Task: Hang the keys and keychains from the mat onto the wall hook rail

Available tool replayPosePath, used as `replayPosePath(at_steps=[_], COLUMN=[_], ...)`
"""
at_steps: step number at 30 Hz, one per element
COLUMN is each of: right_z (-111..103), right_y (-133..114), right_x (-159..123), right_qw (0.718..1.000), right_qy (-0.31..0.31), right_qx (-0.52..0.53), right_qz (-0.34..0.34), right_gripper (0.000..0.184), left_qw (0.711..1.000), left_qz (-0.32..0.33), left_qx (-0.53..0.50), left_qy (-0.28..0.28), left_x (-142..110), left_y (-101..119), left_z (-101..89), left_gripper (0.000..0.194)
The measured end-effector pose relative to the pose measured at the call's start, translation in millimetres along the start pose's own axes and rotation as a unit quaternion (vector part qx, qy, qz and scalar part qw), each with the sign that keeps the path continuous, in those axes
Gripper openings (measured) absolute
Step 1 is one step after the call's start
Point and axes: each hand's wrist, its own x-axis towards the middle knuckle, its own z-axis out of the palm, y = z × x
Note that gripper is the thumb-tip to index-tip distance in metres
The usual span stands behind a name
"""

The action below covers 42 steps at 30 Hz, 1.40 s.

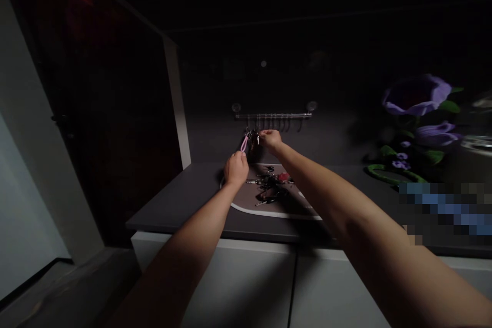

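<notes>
Above a dark counter [172, 200] at centre frame, a pink strap [245, 142] is gripped by the left hand [236, 169], keys [258, 139] pinched by the right hand [271, 140].

A pink looped strap [245, 142] slants beside metallic keys [258, 139] beneath a hooked rail [273, 116]

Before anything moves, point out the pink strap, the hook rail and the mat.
Pink strap [245, 142]: head view, on the middle of its visible length.
Hook rail [273, 116]: head view, on the middle of its bar.
Mat [245, 199]: head view, on its bare surface, near the white rim.
</notes>
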Motion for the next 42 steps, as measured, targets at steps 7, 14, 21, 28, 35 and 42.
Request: replayPosePath(at_steps=[7, 14, 21, 28, 35, 42], right_z=[-19, -48, -85, -92, -89, -86], right_y=[-21, -24, 13, 24, 27, 33], right_x=[-27, -68, -89, -94, -95, -90], right_qw=[0.996, 0.992, 0.927, 0.821, 0.801, 0.798], right_qy=[-0.066, -0.096, -0.080, -0.108, -0.102, -0.097], right_qx=[-0.029, -0.074, -0.355, -0.547, -0.582, -0.587], right_qz=[0.045, 0.025, -0.089, -0.119, -0.098, -0.091], right_gripper=[0.011, 0.007, 0.020, 0.026, 0.029, 0.030], left_qw=[1.000, 0.995, 0.980, 0.955, 0.949, 0.942], left_qz=[0.015, 0.061, 0.074, 0.087, 0.109, 0.127], left_qx=[0.007, -0.054, -0.065, 0.013, 0.004, 0.004], left_qy=[-0.019, -0.065, -0.174, -0.285, -0.295, -0.310], left_x=[1, -2, 0, 22, 26, 21], left_y=[-2, -3, 2, 21, 24, 17], left_z=[2.3, 6.8, 16.0, 26.8, 53.3, 67.9], left_gripper=[0.028, 0.022, 0.019, 0.024, 0.023, 0.021])
